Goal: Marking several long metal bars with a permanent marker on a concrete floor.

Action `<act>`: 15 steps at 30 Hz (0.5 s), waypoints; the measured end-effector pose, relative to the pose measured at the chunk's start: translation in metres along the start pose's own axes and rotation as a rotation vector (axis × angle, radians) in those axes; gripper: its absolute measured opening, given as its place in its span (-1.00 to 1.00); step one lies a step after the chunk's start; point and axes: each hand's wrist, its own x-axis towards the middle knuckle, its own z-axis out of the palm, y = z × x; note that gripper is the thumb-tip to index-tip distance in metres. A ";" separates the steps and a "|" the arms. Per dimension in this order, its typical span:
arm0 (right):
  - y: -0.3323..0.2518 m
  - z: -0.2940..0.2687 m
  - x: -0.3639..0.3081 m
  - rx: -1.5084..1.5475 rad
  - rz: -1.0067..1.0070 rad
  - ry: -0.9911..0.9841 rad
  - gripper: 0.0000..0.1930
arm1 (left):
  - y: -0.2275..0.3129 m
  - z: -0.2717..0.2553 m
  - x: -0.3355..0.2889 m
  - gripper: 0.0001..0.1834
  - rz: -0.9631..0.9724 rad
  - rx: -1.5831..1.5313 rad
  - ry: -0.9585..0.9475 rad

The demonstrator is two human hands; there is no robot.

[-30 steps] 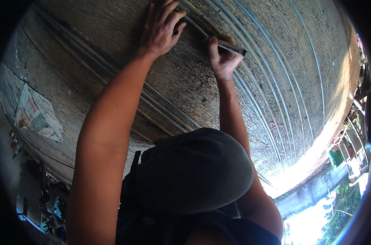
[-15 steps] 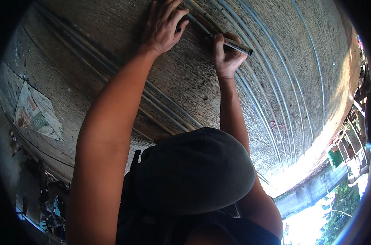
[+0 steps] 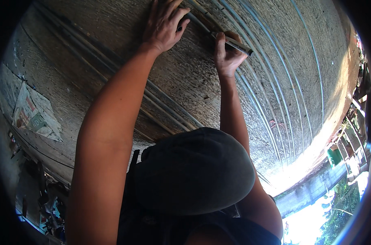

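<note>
My right hand [image 3: 229, 57] grips a light-barrelled marker pen [image 3: 238, 45] with a dark end. The marker's tip points up and left, at a thin metal rod [image 3: 199, 23] on the rough grey floor [image 3: 185, 77]. Farther left, my left hand [image 3: 164, 27] rests by the same rod, its fingers stretched forward. Between its thumb and forefinger shows the round end of a small black cap-like piece [image 3: 179, 29]. The fingertips run close to the top edge of the picture, and the rod's far end is hidden by that hand.
Several long rods [image 3: 275, 81] lie to the right, and more rods [image 3: 165, 106] pass under my left forearm. A torn printed sheet [image 3: 36, 114] lies at left. A dark cap [image 3: 195, 171] covers the lower middle. Bright sunlight falls at the right, near a low concrete wall [image 3: 316, 196].
The marker and my right hand have shifted very slightly, the marker's tip a little toward the far side. My left hand stays in the same place.
</note>
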 end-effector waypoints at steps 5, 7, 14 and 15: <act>-0.004 -0.003 -0.001 0.002 0.046 -0.028 -0.75 | 0.005 -0.006 0.002 -0.71 0.002 0.028 -0.042; -0.008 -0.001 -0.001 0.131 0.074 -0.022 -0.75 | 0.003 -0.002 0.001 -0.72 -0.011 -0.012 -0.021; -0.006 -0.002 0.000 0.089 0.025 -0.066 -0.82 | 0.002 -0.004 0.001 -0.73 0.026 -0.015 0.017; -0.003 -0.001 0.000 0.081 0.008 -0.063 -0.82 | 0.001 -0.002 0.001 -0.73 0.027 -0.015 0.017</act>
